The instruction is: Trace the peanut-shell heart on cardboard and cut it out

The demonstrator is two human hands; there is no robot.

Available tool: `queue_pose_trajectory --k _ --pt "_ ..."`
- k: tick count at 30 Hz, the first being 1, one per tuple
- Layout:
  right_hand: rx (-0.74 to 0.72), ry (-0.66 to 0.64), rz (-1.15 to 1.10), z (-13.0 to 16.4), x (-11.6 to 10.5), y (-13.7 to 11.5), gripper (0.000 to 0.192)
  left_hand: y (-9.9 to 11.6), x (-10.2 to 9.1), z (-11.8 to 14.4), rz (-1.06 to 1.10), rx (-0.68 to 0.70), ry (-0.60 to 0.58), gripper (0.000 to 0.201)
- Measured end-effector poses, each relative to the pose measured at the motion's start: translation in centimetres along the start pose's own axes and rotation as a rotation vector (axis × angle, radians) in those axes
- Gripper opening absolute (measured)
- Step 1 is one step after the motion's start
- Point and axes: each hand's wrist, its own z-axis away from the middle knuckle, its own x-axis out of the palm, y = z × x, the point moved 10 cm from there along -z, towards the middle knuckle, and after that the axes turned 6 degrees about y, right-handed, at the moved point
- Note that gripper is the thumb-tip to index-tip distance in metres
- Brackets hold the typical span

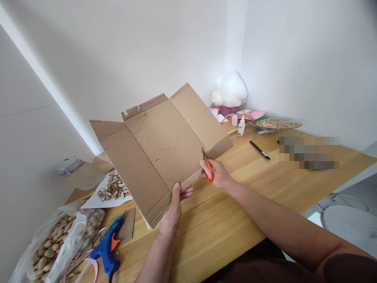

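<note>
Head view | your left hand pinches cardboard bottom edge | right hand grips scissors, closed around handles | pencilled curve barely cut, most outline left

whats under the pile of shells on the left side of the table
The shells lie on a white paper sheet on the table. The cardboard in the left hand hides the sheet's right edge.

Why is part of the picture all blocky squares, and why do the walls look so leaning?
Head view: a pixelated patch hides something on the table; the wide lens tilts the walls; daylight is soft and even, with the white bag nearly washed out; the cardboard, left hand and right hand with orange scissors look sharp.
</note>
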Motion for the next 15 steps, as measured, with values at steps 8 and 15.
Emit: queue_pose_trajectory --k 8,15 --pt "-0.007 0.019 0.006 -0.2 -0.1 0.6 0.054 0.1 0.0 0.0 0.018 -0.006 0.003 0.044" --pt "-0.016 0.048 -0.046 -0.3 -0.1 1.4 0.049 -0.1 -0.2 0.0 -0.030 -0.024 0.006 0.045"
